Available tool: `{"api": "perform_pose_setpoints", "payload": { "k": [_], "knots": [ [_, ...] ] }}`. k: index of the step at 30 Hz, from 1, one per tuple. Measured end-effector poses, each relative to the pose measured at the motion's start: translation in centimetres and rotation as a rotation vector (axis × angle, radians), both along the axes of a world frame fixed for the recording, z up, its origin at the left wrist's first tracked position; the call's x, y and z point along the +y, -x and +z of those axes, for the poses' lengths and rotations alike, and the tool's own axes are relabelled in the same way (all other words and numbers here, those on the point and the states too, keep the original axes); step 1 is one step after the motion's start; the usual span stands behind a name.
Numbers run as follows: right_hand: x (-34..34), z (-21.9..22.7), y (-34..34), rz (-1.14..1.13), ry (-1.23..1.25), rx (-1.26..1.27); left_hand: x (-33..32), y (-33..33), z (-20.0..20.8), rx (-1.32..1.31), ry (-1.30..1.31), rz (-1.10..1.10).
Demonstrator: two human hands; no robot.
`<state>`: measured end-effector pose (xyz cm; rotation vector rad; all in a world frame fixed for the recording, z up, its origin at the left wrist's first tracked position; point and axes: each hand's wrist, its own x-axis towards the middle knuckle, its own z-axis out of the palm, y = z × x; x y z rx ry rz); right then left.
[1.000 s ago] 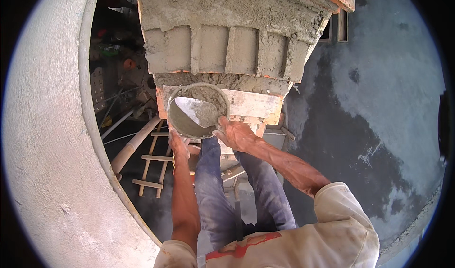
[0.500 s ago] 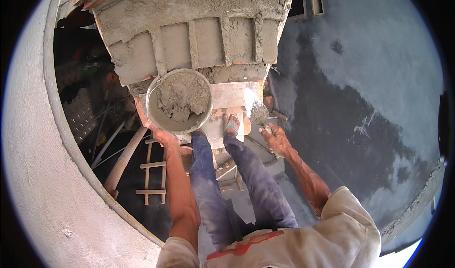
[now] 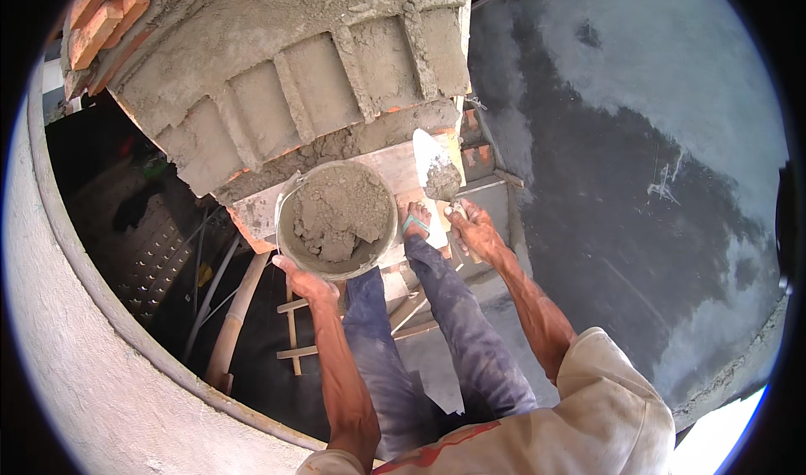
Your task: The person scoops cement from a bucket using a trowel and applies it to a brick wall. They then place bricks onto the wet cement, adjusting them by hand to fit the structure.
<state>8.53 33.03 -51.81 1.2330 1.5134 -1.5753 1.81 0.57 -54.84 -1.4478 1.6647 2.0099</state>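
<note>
A round bucket (image 3: 366, 262) of grey mortar (image 3: 332, 211) rests near my feet on the top step, by a wooden board. My left hand (image 3: 306, 280) is closed on the bucket's near-left side; most of its fingers are hidden by the bucket. Right of the bucket, my right hand (image 3: 475, 230) grips the handle of a trowel (image 3: 427, 149). The trowel's blade points away from me over the board, with a dab of wet mortar (image 3: 442, 181) near the handle end.
Mortar-coated steps (image 3: 323, 80) with raised ribs climb ahead. Stacked orange bricks (image 3: 107, 23) lie far left. A pale curved wall (image 3: 101, 341) borders the left, beside a dark drop with a bamboo pole (image 3: 238, 320) and wooden ladder (image 3: 298, 352). A grey wall (image 3: 604, 190) stands right.
The view has turned and shifted, so the steps appear tilted and more bricks show at far left. My left hand stays on the bucket, and the trowel is still in my right hand.
</note>
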Motion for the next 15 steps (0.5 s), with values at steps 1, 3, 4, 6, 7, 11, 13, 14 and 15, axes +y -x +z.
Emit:
{"api": "perform_pose_setpoints", "payload": {
  "k": [1,3,4,6,7,11,13,14,15],
  "knots": [
    [0.0,0.0,-0.1,0.014,-0.001,-0.021,0.4,-0.1,0.2,0.014,-0.008,-0.030],
    [-0.2,-0.4,-0.2,0.093,-0.046,-0.016,0.5,0.3,0.5,0.056,-0.034,-0.062],
    [-0.1,-1.1,-0.9,0.158,-0.092,0.007,0.2,0.1,0.0,0.057,-0.045,-0.068],
    [0.2,-1.4,-0.5,0.274,-0.181,0.089,0.8,1.0,0.7,0.002,-0.055,-0.045],
    [0.4,-1.7,-0.2,0.329,-0.222,0.143,0.7,1.0,0.3,-0.014,-0.042,-0.036],
    [1.5,-0.9,8.4,0.546,-0.409,0.275,0.6,1.2,-2.2,0.008,0.031,-0.067],
    [2.1,-3.3,13.1,0.552,-0.567,0.385,1.3,2.2,-2.4,0.063,0.059,-0.145],
    [2.7,-4.1,15.5,0.548,-0.604,0.417,2.3,3.1,-0.9,-0.022,0.141,-0.201],
    [2.7,-5.0,16.8,0.546,-0.578,0.452,2.4,3.3,-0.7,-0.026,0.154,-0.204]
  ]
}}
